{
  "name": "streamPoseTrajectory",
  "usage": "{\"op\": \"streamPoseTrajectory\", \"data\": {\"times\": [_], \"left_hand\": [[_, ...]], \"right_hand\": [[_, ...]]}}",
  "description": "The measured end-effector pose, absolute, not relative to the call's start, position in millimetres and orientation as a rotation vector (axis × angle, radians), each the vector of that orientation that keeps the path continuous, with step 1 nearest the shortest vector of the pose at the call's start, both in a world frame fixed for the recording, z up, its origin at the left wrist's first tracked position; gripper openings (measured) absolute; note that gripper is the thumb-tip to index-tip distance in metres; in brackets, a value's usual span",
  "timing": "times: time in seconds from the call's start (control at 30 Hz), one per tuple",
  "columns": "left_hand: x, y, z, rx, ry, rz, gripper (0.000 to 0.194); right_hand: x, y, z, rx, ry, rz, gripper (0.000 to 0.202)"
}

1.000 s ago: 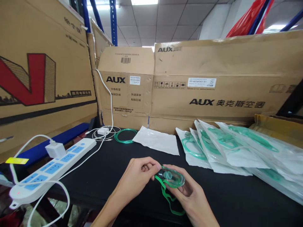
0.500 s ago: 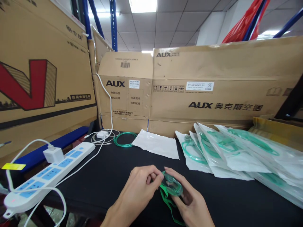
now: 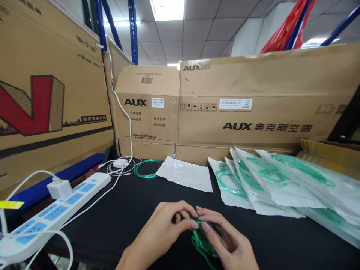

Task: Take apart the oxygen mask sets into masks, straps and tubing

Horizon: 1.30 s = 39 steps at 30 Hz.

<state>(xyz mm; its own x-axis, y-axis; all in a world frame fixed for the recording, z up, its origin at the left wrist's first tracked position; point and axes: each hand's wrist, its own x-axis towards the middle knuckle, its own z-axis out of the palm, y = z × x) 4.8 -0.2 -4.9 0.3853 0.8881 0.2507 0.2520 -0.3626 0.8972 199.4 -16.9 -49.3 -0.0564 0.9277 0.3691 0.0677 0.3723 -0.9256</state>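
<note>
A clear green mask [image 3: 204, 240] with a green strap is held low over the black table, near its front edge. My left hand [image 3: 165, 228] pinches the mask's upper left edge between thumb and fingers. From the right, my right hand [image 3: 227, 236] wraps round the mask, its thumb and fingertips close to the left fingertips. Much of the mask is hidden behind the fingers, and the strap hangs below them.
Several white and clear pouches [image 3: 267, 183] with green tubing lie at the right. A white pouch [image 3: 185, 174] and a green tubing coil [image 3: 146, 168] lie at the back. A power strip [image 3: 56, 213] with cables is left; cardboard [image 3: 247, 90] stands behind.
The fingers of my right hand have closed in toward my left fingertips and now cover more of the mask. The mask has turned a little in my hands. The view has shifted slightly.
</note>
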Motion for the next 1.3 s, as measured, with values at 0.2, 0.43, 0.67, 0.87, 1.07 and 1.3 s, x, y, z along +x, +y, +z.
{"op": "streamPoseTrajectory", "data": {"times": [0.2, 0.43, 0.67, 0.87, 1.07, 1.3], "left_hand": [[8, -1, -6, 1.790, 0.936, 1.001, 0.005], [18, -7, -13, 1.722, 0.971, 0.920, 0.022], [25, -13, -12, 1.812, 1.066, 0.927, 0.015], [23, -11, -8, 1.907, 1.212, 0.951, 0.016], [18, -10, -9, 2.029, 1.311, 0.988, 0.010], [17, -8, -15, 2.076, 1.255, 0.949, 0.006]], "right_hand": [[198, -18, -48, -0.944, -1.455, 0.967, 0.020], [198, -20, -54, -0.950, -1.408, 0.952, 0.016], [199, -20, -55, -0.949, -1.444, 0.853, 0.021], [201, -22, -57, -1.010, -1.342, 0.705, 0.023], [199, -23, -51, -1.042, -1.331, 0.581, 0.019], [193, -19, -58, -0.919, -1.382, 0.884, 0.027]]}}
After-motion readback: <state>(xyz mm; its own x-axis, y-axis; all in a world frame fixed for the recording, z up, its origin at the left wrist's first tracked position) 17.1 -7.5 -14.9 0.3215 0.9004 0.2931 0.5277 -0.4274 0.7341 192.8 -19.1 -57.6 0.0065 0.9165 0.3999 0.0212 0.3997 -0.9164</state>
